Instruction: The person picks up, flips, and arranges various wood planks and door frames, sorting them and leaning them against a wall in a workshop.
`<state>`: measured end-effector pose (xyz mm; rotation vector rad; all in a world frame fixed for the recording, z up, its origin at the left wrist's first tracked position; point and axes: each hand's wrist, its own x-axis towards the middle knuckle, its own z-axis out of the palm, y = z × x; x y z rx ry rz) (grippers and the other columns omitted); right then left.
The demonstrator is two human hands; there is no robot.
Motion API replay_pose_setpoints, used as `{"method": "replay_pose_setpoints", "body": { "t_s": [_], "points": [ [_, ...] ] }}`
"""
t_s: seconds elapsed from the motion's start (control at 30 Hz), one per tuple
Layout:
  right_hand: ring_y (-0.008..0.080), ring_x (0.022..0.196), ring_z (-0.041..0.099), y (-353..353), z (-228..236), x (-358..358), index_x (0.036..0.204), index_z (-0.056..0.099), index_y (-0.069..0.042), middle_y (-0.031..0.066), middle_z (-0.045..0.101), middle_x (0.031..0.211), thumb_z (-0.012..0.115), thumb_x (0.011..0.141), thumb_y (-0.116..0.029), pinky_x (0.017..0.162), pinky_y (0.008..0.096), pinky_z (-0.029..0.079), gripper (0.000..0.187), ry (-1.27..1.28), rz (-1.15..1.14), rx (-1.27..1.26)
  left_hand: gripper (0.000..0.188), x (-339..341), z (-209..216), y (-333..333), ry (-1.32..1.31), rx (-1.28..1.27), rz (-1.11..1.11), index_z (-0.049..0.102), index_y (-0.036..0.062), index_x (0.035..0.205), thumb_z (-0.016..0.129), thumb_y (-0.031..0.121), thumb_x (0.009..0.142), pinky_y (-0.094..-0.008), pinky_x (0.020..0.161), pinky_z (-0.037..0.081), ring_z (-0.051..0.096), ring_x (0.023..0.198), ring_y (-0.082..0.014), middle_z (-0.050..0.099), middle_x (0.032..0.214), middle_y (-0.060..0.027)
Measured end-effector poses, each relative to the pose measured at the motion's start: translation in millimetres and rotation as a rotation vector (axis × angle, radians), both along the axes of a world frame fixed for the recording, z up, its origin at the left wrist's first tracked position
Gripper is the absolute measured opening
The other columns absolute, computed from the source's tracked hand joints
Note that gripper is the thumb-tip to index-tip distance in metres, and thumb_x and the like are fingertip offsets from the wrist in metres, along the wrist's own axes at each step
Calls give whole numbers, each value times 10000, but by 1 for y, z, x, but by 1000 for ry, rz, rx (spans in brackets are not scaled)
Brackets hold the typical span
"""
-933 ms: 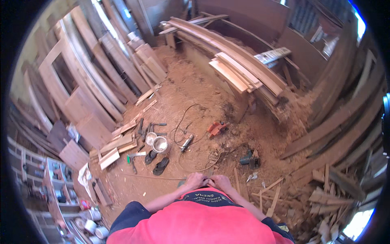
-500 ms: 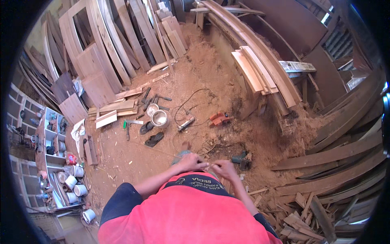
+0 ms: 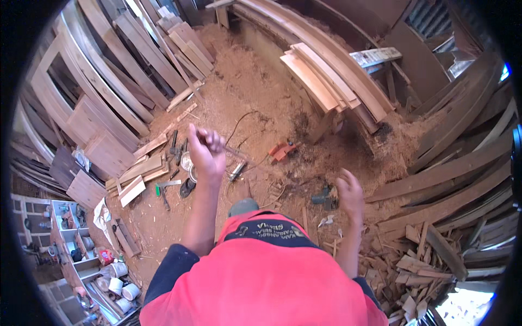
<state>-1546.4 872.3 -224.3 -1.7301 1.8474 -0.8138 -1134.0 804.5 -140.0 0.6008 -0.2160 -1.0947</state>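
Note:
My left hand is raised in front of me, its fingers curled and thumb up. A thin brown stick appears to run out from its fist; its other end is hard to make out. On the right, my right hand is held up with loosely bent fingers apart and nothing visible in it. Below it on the floor lies a dark green power tool. An orange tool and a silver cylindrical tool rest on the sawdust between the hands.
Curved planks lie on a long bench at the far right. Boards lean along the left. A green-handled square, a sandal and containers are near my left arm. Scrap wood is heaped at the right; white tubs stand lower left.
My hands were together near my waist and have parted. The left has risen forward and to the left; the right has moved out to the right. The view has shifted.

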Motion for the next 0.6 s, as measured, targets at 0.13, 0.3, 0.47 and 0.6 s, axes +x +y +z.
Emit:
{"method": "replay_pose_setpoints", "body": {
  "t_s": [0.13,0.3,0.47,0.6],
  "points": [
    [345,1173,618,-77,35,172,1285,616,3,214,645,1265,621,974,-267,1017,394,467,412,-219,377,-104,396,49,2,-53,212,-38,-88,475,137,768,485,407,1057,-272,531,307,326,538,-100,374,642,26],
    [351,987,685,-135,56,280,1218,640,-6,215,698,1039,594,982,-250,845,412,525,342,-227,581,8,415,100,-1,-93,247,-30,-78,454,132,772,427,412,1076,-275,519,304,321,548,-104,364,645,22],
    [344,751,692,-170,50,334,1091,667,11,203,679,792,588,970,-217,682,411,519,270,-287,585,226,429,162,-14,-115,191,-59,-52,483,136,768,451,448,1062,-287,547,312,329,561,-109,366,645,27],
    [405,840,686,-207,31,359,1062,696,-26,238,675,851,573,946,-242,708,473,520,274,-237,598,223,425,177,-9,-136,166,-30,28,481,141,787,436,459,1066,-292,548,311,324,562,-111,366,648,28]
  ]
}}
